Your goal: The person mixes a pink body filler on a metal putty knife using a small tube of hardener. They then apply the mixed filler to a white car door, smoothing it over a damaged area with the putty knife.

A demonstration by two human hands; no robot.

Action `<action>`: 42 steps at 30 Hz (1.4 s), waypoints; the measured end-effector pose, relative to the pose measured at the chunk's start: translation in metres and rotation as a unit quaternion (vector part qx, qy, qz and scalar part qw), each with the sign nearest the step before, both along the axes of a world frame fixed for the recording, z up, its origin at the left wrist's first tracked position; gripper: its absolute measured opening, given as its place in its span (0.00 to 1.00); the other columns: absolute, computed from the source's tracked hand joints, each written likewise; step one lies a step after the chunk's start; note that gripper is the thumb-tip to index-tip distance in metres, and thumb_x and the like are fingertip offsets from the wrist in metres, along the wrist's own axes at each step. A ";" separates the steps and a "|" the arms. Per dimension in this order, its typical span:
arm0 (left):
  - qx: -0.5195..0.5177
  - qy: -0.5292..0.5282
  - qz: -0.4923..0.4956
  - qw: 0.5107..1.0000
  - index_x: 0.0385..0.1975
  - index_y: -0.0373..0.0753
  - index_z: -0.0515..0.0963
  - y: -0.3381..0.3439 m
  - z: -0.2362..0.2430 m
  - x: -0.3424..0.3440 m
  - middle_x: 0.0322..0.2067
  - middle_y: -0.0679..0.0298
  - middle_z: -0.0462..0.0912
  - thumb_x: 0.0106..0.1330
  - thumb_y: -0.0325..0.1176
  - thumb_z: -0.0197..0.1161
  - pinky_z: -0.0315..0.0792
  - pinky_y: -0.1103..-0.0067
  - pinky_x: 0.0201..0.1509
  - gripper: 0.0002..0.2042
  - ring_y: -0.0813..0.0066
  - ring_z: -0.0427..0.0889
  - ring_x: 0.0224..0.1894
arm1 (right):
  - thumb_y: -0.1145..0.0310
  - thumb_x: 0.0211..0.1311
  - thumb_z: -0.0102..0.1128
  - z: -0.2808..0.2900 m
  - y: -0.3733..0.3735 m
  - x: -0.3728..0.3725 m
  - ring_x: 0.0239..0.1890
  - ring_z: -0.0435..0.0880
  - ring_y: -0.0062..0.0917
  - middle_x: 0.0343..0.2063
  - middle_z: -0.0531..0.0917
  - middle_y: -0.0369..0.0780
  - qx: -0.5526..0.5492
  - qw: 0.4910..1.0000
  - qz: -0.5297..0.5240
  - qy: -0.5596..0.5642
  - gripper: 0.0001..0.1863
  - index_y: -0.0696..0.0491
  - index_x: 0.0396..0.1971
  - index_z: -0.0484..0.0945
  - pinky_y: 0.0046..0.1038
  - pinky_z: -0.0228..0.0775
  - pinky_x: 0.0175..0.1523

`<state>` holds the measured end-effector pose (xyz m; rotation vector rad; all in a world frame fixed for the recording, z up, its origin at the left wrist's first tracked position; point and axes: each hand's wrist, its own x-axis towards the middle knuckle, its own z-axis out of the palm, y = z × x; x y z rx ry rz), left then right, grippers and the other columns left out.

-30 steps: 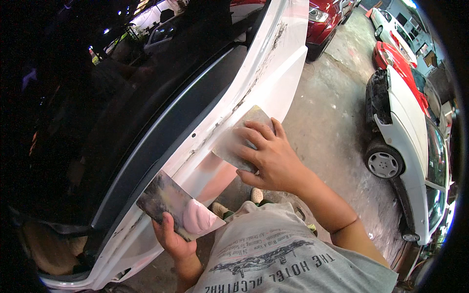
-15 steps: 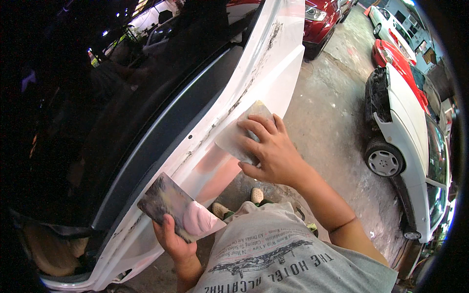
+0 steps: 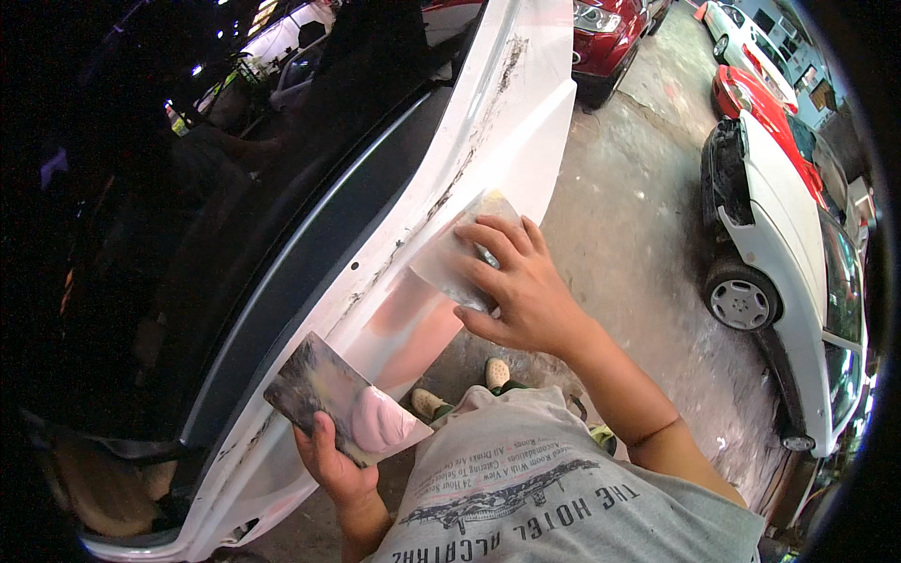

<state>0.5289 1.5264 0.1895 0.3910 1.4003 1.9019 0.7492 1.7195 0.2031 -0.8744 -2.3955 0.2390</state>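
Observation:
My left hand (image 3: 340, 474) grips a stained rectangular mixing board (image 3: 317, 377) by its near edge, thumb on top. A smooth mound of pink body filler (image 3: 387, 422) lies on the board's right end. With its fingers spread over the back, my right hand (image 3: 530, 286) holds a thin, greyish, see-through spreader (image 3: 437, 263) flat against the white car body panel (image 3: 533, 131). The spreader's underside, and any filler under it, is hidden. Just below it, the panel shows a smooth pinkish filler patch (image 3: 413, 340).
Dark glass with a black trim strip (image 3: 310, 225) borders the panel on the left. A dark red car (image 3: 610, 42) stands ahead. Along the right are a white car with its front stripped (image 3: 788, 225) and a red car (image 3: 751, 94). Concrete floor (image 3: 638, 216) lies between.
The car panel has shifted slightly left in view, while my right hand and spreader stay almost in place. The board in my left hand looks unchanged.

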 end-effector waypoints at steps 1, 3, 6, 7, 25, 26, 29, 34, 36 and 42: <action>0.002 0.005 -0.004 1.000 0.64 0.31 0.65 0.000 0.001 0.001 0.60 0.52 0.73 0.69 0.40 0.61 0.66 0.65 0.67 0.28 0.59 0.73 0.61 | 0.56 0.50 0.66 -0.003 0.000 -0.003 0.66 0.66 0.44 0.58 0.73 0.44 0.005 1.000 -0.004 0.004 0.29 0.44 0.56 0.78 0.63 0.52 0.66; 0.005 0.015 -0.013 1.000 0.62 0.32 0.67 0.001 0.004 0.002 0.59 0.55 0.74 0.69 0.42 0.62 0.65 0.66 0.67 0.27 0.61 0.73 0.61 | 0.56 0.50 0.66 -0.011 0.002 -0.007 0.66 0.66 0.44 0.58 0.73 0.44 0.016 1.000 -0.011 0.012 0.29 0.44 0.55 0.78 0.63 0.52 0.65; 0.003 0.040 -0.017 0.999 0.62 0.32 0.67 -0.002 -0.002 -0.003 0.59 0.55 0.74 0.69 0.41 0.62 0.66 0.66 0.67 0.27 0.61 0.74 0.61 | 0.56 0.51 0.67 -0.012 -0.007 -0.005 0.66 0.65 0.45 0.59 0.72 0.44 -0.019 1.000 0.002 -0.010 0.29 0.44 0.56 0.78 0.64 0.52 0.65; 0.007 0.024 -0.014 1.000 0.63 0.32 0.67 -0.003 -0.002 -0.002 0.59 0.55 0.73 0.69 0.41 0.62 0.66 0.66 0.67 0.27 0.61 0.74 0.61 | 0.56 0.51 0.67 -0.011 -0.009 -0.006 0.66 0.65 0.45 0.59 0.72 0.44 -0.013 1.000 0.006 -0.003 0.30 0.43 0.57 0.78 0.64 0.52 0.64; 0.026 -0.016 -0.006 1.000 0.65 0.31 0.63 -0.006 0.002 -0.002 0.60 0.51 0.72 0.67 0.40 0.63 0.65 0.63 0.68 0.31 0.56 0.73 0.62 | 0.57 0.48 0.72 -0.040 -0.040 -0.044 0.67 0.65 0.47 0.62 0.70 0.42 0.031 0.998 -0.003 0.053 0.33 0.40 0.59 0.76 0.69 0.50 0.64; 0.032 -0.012 -0.012 0.999 0.65 0.32 0.64 -0.007 0.001 -0.004 0.60 0.52 0.72 0.68 0.41 0.63 0.66 0.63 0.68 0.30 0.57 0.73 0.62 | 0.57 0.48 0.72 -0.042 -0.043 -0.040 0.67 0.65 0.46 0.62 0.70 0.42 0.023 0.999 0.000 0.045 0.34 0.39 0.60 0.76 0.69 0.50 0.64; 0.032 -0.009 -0.020 0.999 0.64 0.32 0.65 -0.009 0.001 -0.009 0.60 0.53 0.73 0.68 0.41 0.63 0.66 0.63 0.68 0.29 0.58 0.73 0.62 | 0.55 0.50 0.73 -0.040 -0.047 -0.039 0.67 0.64 0.47 0.58 0.71 0.43 0.013 0.999 -0.003 0.036 0.33 0.34 0.60 0.77 0.68 0.48 0.66; 0.054 -0.009 -0.030 0.998 0.64 0.33 0.65 -0.008 0.005 -0.007 0.60 0.54 0.72 0.69 0.41 0.62 0.65 0.62 0.68 0.29 0.58 0.73 0.62 | 0.55 0.50 0.74 -0.048 -0.049 -0.056 0.67 0.64 0.46 0.60 0.71 0.42 0.043 0.998 0.003 0.045 0.35 0.32 0.62 0.75 0.66 0.47 0.67; 0.059 -0.012 -0.034 0.998 0.65 0.33 0.64 -0.010 0.004 -0.009 0.61 0.54 0.72 0.69 0.41 0.62 0.65 0.63 0.68 0.29 0.59 0.72 0.63 | 0.55 0.51 0.73 -0.053 -0.057 -0.053 0.68 0.63 0.46 0.63 0.69 0.41 0.028 0.999 0.012 0.043 0.34 0.35 0.62 0.74 0.69 0.48 0.66; 0.044 -0.021 -0.011 0.999 0.67 0.34 0.63 -0.007 0.007 -0.008 0.63 0.55 0.70 0.70 0.43 0.60 0.64 0.62 0.69 0.30 0.59 0.71 0.64 | 0.55 0.51 0.72 -0.047 -0.060 -0.058 0.69 0.63 0.44 0.64 0.69 0.40 0.027 0.998 0.014 0.053 0.33 0.36 0.61 0.75 0.70 0.50 0.65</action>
